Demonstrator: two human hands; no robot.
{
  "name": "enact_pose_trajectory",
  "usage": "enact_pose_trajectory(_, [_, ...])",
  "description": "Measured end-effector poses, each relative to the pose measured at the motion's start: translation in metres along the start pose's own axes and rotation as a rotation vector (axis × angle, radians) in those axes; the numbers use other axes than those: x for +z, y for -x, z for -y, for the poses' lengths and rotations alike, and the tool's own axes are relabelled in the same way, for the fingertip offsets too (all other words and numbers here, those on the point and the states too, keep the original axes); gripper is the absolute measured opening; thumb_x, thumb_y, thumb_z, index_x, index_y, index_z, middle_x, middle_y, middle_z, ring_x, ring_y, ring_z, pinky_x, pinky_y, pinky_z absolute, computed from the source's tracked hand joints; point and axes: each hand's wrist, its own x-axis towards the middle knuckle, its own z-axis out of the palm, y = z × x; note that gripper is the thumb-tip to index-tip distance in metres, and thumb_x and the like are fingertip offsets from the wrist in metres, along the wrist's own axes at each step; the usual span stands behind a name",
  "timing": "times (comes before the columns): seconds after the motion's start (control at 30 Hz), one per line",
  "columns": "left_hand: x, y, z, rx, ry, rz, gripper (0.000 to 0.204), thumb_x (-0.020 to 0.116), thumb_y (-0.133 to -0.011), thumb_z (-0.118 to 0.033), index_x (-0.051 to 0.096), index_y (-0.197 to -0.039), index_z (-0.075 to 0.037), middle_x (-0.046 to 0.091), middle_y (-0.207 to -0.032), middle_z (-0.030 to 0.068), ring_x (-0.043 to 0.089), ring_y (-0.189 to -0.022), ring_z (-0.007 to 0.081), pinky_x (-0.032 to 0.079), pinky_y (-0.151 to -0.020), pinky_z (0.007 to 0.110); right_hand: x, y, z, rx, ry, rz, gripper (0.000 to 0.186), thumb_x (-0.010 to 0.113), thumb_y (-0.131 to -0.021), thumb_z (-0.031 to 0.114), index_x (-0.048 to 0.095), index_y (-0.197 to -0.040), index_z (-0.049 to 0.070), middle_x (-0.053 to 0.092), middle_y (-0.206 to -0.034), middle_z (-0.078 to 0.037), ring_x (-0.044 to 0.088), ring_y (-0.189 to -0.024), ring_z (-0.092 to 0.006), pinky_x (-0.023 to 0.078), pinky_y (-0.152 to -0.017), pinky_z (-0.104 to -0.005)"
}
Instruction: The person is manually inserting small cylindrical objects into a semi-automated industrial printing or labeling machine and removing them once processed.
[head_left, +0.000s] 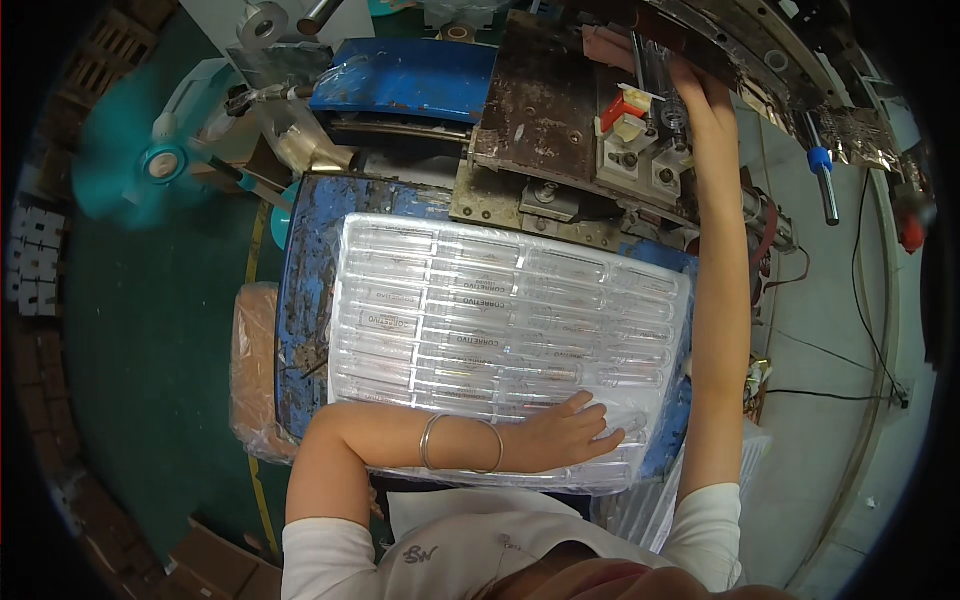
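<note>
A white tray (337,330) wrapped in clear film holds rows of clear plastic tubes (480,340) with dark print. Over its near right part my left hand (565,435) is open, fingers apart and slightly bent, next to a clear tube (628,424). My right arm reaches far forward to the machine. There my right hand (703,98) is closed at a clear tube (662,85) on the metal fixture (630,160); its fingertips are partly hidden under the machine's dark upper part. A small red and white piece (625,108) sits on the fixture, left of that hand.
The tray lies on a worn blue metal table (300,300) against the machine's brown plate (535,100). A teal fan (160,160) turns at the left. A film-wrapped brown carton (255,360) stands beside the table. At right hang a blue-collared metal rod (822,165) and black cables (850,397).
</note>
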Motion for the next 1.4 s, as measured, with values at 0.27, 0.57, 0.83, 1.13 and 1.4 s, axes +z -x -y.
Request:
enact_pose_trajectory(0.27, [0.003, 0.006, 0.003, -0.039, 0.039, 0.073, 0.042, 0.051, -0.077, -0.009, 0.047, -0.119, -0.006, 0.05, -0.075, 0.0004, 0.048, -0.08, 0.0161, 0.031, -0.087, 0.037, 0.012, 0.002, -0.006, 0.118, 0.112, 0.062, 0.042, 0.054, -0.082, 0.03, 0.054, -0.111, -0.001, 0.058, -0.103, -0.013, 0.051, -0.097, -0.0177, 0.037, -0.086, -0.0283])
enact_pose_trajectory(0.57, [0.003, 0.002, 0.001, -0.055, -0.037, 0.106, 0.042, 0.05, -0.079, -0.011, 0.046, -0.121, -0.008, 0.052, -0.079, 0.0011, 0.048, -0.088, 0.0158, 0.029, -0.09, 0.038, 0.009, 0.003, 0.006, 0.107, 0.17, 0.039, 0.036, 0.054, -0.08, 0.026, 0.058, -0.099, -0.004, 0.061, -0.093, -0.011, 0.055, -0.088, -0.0189, 0.04, -0.08, -0.0297])
enact_pose_trajectory(0.83, [0.002, 0.007, -0.001, -0.106, -0.017, 0.093, 0.043, 0.05, -0.079, -0.012, 0.044, -0.122, -0.007, 0.054, -0.09, 0.005, 0.047, -0.098, 0.0188, 0.032, -0.088, 0.04, 0.013, 0.006, -0.014, 0.049, -0.091, -0.007, 0.04, 0.053, -0.083, 0.028, 0.054, -0.107, -0.003, 0.058, -0.101, -0.015, 0.052, -0.094, -0.0195, 0.038, -0.084, -0.0278])
enact_pose_trajectory(1.13, [0.0, 0.003, -0.001, -0.158, -0.04, 0.075, 0.042, 0.051, -0.075, -0.011, 0.049, -0.117, -0.005, 0.054, -0.091, 0.0075, 0.048, -0.097, 0.0217, 0.033, -0.087, 0.042, -0.064, 0.09, 0.006, 0.108, 0.04, -0.125, 0.032, 0.053, -0.087, 0.028, 0.058, -0.107, 0.003, 0.057, -0.104, -0.003, 0.049, -0.097, -0.0105, 0.035, -0.086, -0.0222])
enact_pose_trajectory(1.4, [0.0, -0.012, -0.002, -0.182, -0.1, -0.119, 0.035, 0.065, -0.073, -0.016, 0.058, -0.107, -0.011, 0.057, -0.084, 0.0001, 0.05, -0.081, 0.017, 0.032, -0.079, 0.039, -0.169, 0.177, 0.035, 0.214, 0.114, -0.167, 0.027, 0.053, -0.088, 0.023, 0.057, -0.107, 0.004, 0.058, -0.098, 0.001, 0.05, -0.091, -0.006, 0.037, -0.081, -0.0199])
